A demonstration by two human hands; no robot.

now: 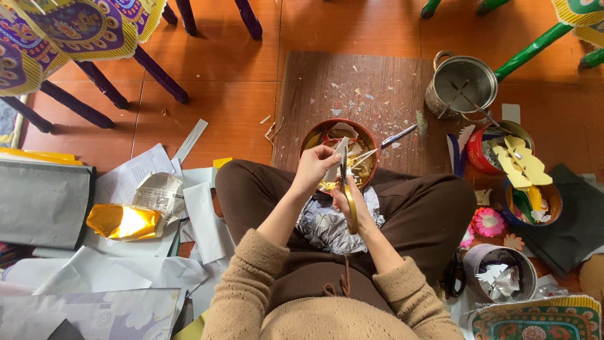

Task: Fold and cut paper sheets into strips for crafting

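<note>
The white paper strip (335,165) is pinched upright in the left hand (313,169), its long axis running toward the person, while the scissors (348,200) are clasped in the right hand (350,203) just below, blades set against the strip's edge.

Both hands raised together, left hand (314,169) pinching, right hand (348,200) gripping

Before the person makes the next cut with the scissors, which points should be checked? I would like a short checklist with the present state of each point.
1. Left hand holds the white paper piece firmly: ok.
2. Right hand grips the yellow-handled scissors: ok.
3. Blades meet the paper: ok, they sit at its edge.
4. Left fingers away from the blades: cannot tell, the fingers are close and the blades are partly hidden.
5. Red round bowl lies under the cut to catch scraps: ok.
6. Silver foil sheet on the lap stays out of the scissors' way: ok, it lies lower.
</note>
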